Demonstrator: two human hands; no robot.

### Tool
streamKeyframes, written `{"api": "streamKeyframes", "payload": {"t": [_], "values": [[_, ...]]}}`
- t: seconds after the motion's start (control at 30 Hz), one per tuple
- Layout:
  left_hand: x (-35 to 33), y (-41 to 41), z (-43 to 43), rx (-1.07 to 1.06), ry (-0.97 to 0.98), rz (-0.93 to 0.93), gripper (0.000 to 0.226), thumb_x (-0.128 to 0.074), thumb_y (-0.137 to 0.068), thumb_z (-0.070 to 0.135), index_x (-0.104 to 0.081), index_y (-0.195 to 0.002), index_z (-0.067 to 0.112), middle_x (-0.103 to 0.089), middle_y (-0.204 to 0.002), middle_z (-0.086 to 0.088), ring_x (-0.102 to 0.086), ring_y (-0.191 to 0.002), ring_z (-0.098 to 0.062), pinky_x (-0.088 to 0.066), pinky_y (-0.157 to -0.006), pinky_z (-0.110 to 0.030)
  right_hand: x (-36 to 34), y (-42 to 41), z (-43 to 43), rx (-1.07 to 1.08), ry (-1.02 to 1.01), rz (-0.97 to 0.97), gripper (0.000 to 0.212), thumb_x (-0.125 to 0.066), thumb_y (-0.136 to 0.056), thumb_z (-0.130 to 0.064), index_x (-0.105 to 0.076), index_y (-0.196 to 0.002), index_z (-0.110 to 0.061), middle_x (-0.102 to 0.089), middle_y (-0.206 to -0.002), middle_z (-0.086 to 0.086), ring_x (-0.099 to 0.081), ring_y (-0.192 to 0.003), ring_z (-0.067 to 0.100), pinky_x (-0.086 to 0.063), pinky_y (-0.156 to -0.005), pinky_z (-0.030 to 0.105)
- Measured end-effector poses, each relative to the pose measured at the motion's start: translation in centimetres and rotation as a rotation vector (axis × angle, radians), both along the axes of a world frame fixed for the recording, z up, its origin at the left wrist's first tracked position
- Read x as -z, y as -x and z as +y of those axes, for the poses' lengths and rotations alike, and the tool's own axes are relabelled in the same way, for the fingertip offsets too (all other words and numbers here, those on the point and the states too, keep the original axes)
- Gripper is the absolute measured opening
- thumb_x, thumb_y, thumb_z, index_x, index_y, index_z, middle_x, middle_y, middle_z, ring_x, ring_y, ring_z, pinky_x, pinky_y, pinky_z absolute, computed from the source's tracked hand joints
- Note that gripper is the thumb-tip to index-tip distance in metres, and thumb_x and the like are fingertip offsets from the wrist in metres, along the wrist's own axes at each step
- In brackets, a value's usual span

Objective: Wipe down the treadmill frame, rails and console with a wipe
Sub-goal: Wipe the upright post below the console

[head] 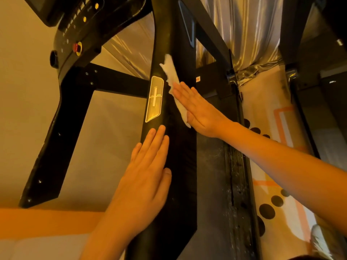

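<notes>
A black treadmill upright post (169, 44) runs down the middle of the view, with a gold badge (155, 98) on its face. A white wipe (171, 72) lies on the post just right of the badge. My right hand (197, 109) presses flat on the wipe's lower part, fingers straight. My left hand (146, 175) rests flat on the post below the badge, fingers straight, holding nothing. The console (78, 29) with a red stop button (76, 47) is at the upper left.
A black cross brace (116, 79) joins the post to the left upright (54, 143). The treadmill side rail (234, 175) runs down at the right. A patterned floor mat (277, 184) with dark dots lies beyond it. Silver curtain fabric (244, 30) hangs behind.
</notes>
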State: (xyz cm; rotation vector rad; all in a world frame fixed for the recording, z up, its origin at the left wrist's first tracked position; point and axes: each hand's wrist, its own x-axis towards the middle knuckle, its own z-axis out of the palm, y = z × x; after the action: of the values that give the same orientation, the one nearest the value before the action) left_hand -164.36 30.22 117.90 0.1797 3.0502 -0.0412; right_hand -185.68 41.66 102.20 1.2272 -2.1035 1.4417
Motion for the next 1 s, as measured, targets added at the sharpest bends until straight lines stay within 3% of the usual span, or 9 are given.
{"api": "streamKeyframes", "payload": {"t": [0.13, 0.27, 0.37, 0.43, 0.6, 0.73, 0.8, 0.9, 1.0], "values": [[0.2, -1.9, 0.0, -0.024, -0.101, 0.012, 0.064, -0.021, -0.096, 0.054, -0.007, -0.157, 0.039, 0.013, -0.162, 0.032, 0.010, -0.151, 0.005, -0.003, -0.121, -0.034, 3.6, -0.5, 0.6, 0.035, -0.054, -0.052, 0.059, -0.016, -0.111, -0.046, -0.002, -0.161, -0.020, 0.000, -0.170, -0.004, 0.005, -0.158, 0.017, -0.002, -0.129, 0.042], [1.2, -2.2, -0.2, -0.003, -0.074, 0.109, 0.063, -0.030, -0.099, 0.042, -0.020, -0.160, 0.029, -0.001, -0.167, 0.021, -0.001, -0.153, -0.001, -0.011, -0.117, -0.040, 3.1, -0.4, 1.1, -0.007, 0.120, -0.060, 0.051, -0.041, -0.105, -0.019, -0.034, -0.154, -0.009, -0.027, -0.163, 0.002, -0.013, -0.155, 0.008, -0.016, -0.128, 0.043], [1.6, -2.0, -0.3, 0.022, 0.008, 0.143, 0.063, -0.033, -0.100, 0.038, -0.023, -0.160, 0.024, -0.011, -0.169, 0.011, -0.004, -0.154, -0.005, -0.015, -0.115, -0.044, 1.8, -0.2, 0.4, 0.066, 0.261, -0.057, 0.029, -0.051, -0.098, -0.008, -0.054, -0.127, -0.008, -0.049, -0.139, 0.012, -0.039, -0.136, 0.015, -0.027, -0.118, 0.026], [1.7, -2.0, -0.4, 0.032, 0.055, 0.151, 0.063, -0.034, -0.099, 0.037, -0.025, -0.160, 0.022, -0.017, -0.169, 0.006, -0.004, -0.154, -0.007, -0.017, -0.114, -0.047, 1.2, -0.2, -0.4, 0.120, 0.326, -0.087, 0.021, -0.052, -0.096, -0.007, -0.058, -0.116, -0.003, -0.054, -0.125, 0.013, -0.044, -0.123, 0.012, -0.031, -0.107, 0.016], [1.9, -1.7, -0.5, 0.039, 0.064, 0.150, 0.064, -0.035, -0.098, 0.035, -0.024, -0.159, 0.022, -0.020, -0.168, 0.003, -0.006, -0.154, -0.010, -0.016, -0.113, -0.052, 0.2, -0.5, -1.4, 0.097, 0.486, -0.264, 0.049, -0.052, -0.096, -0.006, -0.044, -0.144, -0.005, -0.040, -0.129, -0.006, -0.044, -0.121, -0.002, -0.040, -0.103, 0.015], [1.9, -1.7, -0.5, 0.034, 0.086, 0.157, 0.063, -0.035, -0.097, 0.035, -0.026, -0.158, 0.021, -0.023, -0.167, 0.003, -0.006, -0.154, -0.011, -0.017, -0.112, -0.052, 0.2, -1.0, -1.9, 0.129, 0.511, -0.282, 0.049, -0.049, -0.096, 0.003, -0.047, -0.145, 0.004, -0.035, -0.143, 0.005, -0.033, -0.136, -0.008, -0.035, -0.109, 0.013], [1.9, -1.7, -0.5, 0.039, 0.090, 0.162, 0.064, -0.035, -0.097, 0.035, -0.026, -0.158, 0.021, -0.023, -0.167, 0.002, -0.006, -0.154, -0.011, -0.017, -0.112, -0.054, 0.2, -1.4, -2.3, 0.070, 0.516, -0.296, 0.052, -0.041, -0.100, 0.008, -0.037, -0.152, 0.005, -0.027, -0.159, 0.009, -0.024, -0.150, -0.001, -0.030, -0.118, 0.019], [2.0, -1.6, -0.6, 0.053, 0.107, 0.168, 0.064, -0.036, -0.096, 0.034, -0.026, -0.158, 0.020, -0.025, -0.167, 0.000, -0.008, -0.154, -0.012, -0.018, -0.111, -0.057, 0.8, -1.7, -2.8, -0.003, 0.495, -0.368, 0.055, -0.031, -0.106, 0.000, -0.021, -0.159, -0.005, -0.012, -0.169, 0.002, -0.011, -0.156, 0.006, -0.015, -0.128, 0.036], [2.0, -1.6, -0.6, 0.052, 0.128, 0.172, 0.064, -0.036, -0.096, 0.035, -0.027, -0.158, 0.019, -0.026, -0.166, 0.000, -0.007, -0.154, -0.013, -0.017, -0.109, -0.060, 2.1, -2.0, -3.1, -0.021, 0.450, -0.424, 0.053, -0.028, -0.109, -0.008, -0.015, -0.159, -0.020, -0.006, -0.169, -0.007, -0.006, -0.157, 0.007, -0.001, -0.128, 0.036]]}}
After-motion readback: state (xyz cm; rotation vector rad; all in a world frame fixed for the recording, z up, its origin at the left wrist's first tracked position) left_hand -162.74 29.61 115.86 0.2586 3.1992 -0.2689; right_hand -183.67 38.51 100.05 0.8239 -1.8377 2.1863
